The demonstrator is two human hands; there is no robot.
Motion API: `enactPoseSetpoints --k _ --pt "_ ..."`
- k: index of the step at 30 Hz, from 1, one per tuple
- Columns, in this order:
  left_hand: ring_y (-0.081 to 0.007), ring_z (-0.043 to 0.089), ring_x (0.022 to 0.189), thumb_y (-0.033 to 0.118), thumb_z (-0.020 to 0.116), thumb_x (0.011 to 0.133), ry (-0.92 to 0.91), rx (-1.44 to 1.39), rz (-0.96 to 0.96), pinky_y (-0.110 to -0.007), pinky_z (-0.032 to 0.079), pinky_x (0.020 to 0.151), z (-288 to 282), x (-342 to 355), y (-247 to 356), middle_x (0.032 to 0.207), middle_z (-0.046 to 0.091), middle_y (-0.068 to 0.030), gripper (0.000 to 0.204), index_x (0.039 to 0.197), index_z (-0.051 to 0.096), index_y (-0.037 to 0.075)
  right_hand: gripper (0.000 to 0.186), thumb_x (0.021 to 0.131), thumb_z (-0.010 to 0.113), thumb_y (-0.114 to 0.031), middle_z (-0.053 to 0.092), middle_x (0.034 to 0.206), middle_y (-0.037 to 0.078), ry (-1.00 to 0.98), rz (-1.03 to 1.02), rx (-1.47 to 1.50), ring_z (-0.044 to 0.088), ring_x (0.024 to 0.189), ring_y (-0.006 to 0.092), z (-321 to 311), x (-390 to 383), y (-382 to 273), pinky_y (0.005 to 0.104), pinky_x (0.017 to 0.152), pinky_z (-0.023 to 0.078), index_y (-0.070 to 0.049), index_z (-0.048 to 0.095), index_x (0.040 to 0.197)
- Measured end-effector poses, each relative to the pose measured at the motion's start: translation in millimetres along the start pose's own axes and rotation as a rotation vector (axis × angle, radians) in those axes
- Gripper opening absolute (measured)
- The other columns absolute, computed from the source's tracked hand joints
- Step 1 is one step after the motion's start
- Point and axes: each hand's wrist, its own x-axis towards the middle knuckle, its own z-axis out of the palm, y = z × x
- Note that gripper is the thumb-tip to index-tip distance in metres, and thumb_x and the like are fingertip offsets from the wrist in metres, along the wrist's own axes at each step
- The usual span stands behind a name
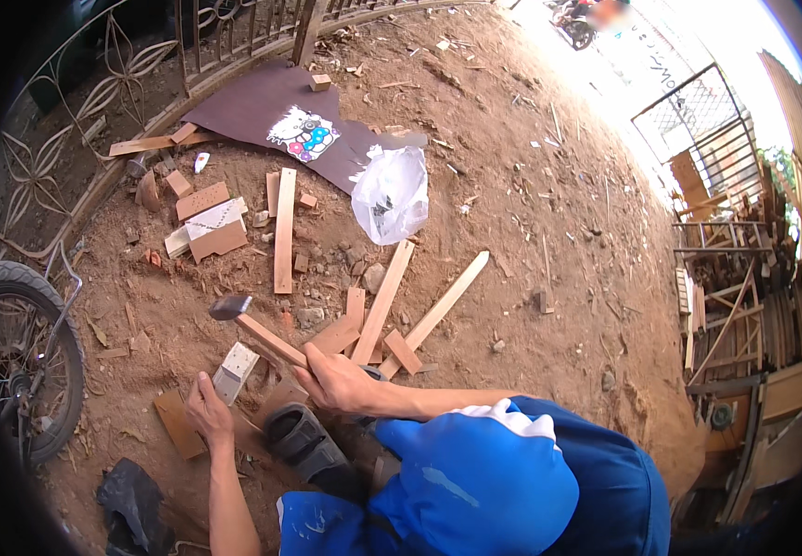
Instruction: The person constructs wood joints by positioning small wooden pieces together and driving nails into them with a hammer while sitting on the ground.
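My right hand [334, 382] is wrapped round the wooden handle of a hammer [271, 337], whose dark metal head is raised at its far end. My left hand [211, 410], below the hammer head, has its fingers pinched beside a pale wooden block [240, 365]; what they hold is too small to make out. A brown board [172, 417] lies partly under that hand. Just right of it is my dark sandalled foot [301, 435]. Several loose slats [381, 301] and short offcuts lie beyond my right hand.
A bicycle wheel [21, 306] stands at left, below a metal fence [114, 65]. A brown sheet [225, 107], plastic bag [387, 190] and wood scraps [211, 218] lie ahead on dirt. Stacked timber [725, 315] lines the right. A black bag [127, 496] is at lower left.
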Motion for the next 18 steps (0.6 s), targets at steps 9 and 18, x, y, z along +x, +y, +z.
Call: enactPoseSetpoints --k 9,18 --pt "-0.0516 0.062 0.081 0.038 0.044 0.106 0.017 0.056 -0.056 -0.056 0.042 0.071 -10 -4 -1 0.085 0.065 -0.0325 0.053 0.094 0.068 -0.007 0.038 0.106 0.050 -0.032 0.068 0.075 0.029 -0.286 0.271 -0.247 0.070 0.070 0.0468 -12 -10 1 0.0564 0.057 0.055 0.006 0.052 0.101" --pt "-0.0488 0.060 0.077 0.034 0.046 0.106 0.018 0.014 -0.045 -0.051 0.044 0.073 -5 -7 8 0.084 0.063 -0.0334 0.051 0.097 0.064 -0.013 0.033 0.105 0.055 -0.031 0.059 0.062 0.026 -0.118 0.004 -0.120 0.060 0.057 0.0494 26 -8 28 0.0576 0.052 0.047 0.001 0.049 0.100"
